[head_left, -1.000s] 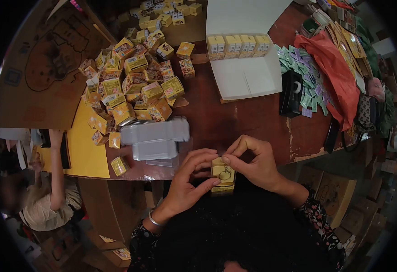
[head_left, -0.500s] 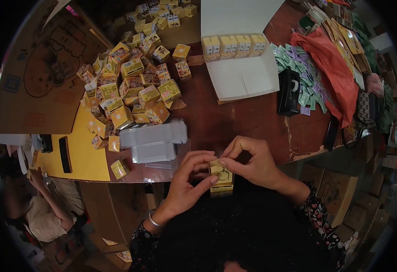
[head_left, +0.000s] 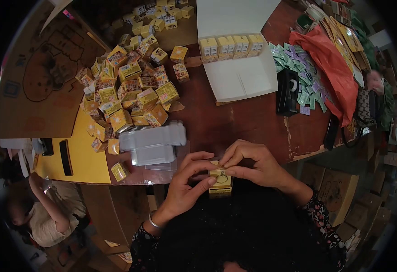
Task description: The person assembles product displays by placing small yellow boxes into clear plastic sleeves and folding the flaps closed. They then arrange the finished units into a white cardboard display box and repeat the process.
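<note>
Close to my body, at the table's front edge, a small yellow box (head_left: 221, 177) stands with a dark curved line on its face. My left hand (head_left: 190, 177) grips it from the left, thumb on the front and fingers at the upper side. At the top edge of the box, my right hand (head_left: 248, 162) has thumb and forefinger pinched together; a clear film or flap there is too small to make out. Left of my hands lie stacked clear plastic cases (head_left: 155, 144). One more yellow carton (head_left: 120, 172) sits alone near the front edge.
A large heap of yellow cartons (head_left: 128, 90) covers the left of the table. At the back, an open white box (head_left: 246, 81) holds a row of cartons. To the right are a black tape dispenser (head_left: 287, 93), green sachets (head_left: 309, 86) and a red bag (head_left: 332, 72). Another person (head_left: 53, 213) sits at left.
My right fingers have come down and closed nearer the top of the box, the other fingers curling in. My left hand keeps its grip. The person at left has raised an arm.
</note>
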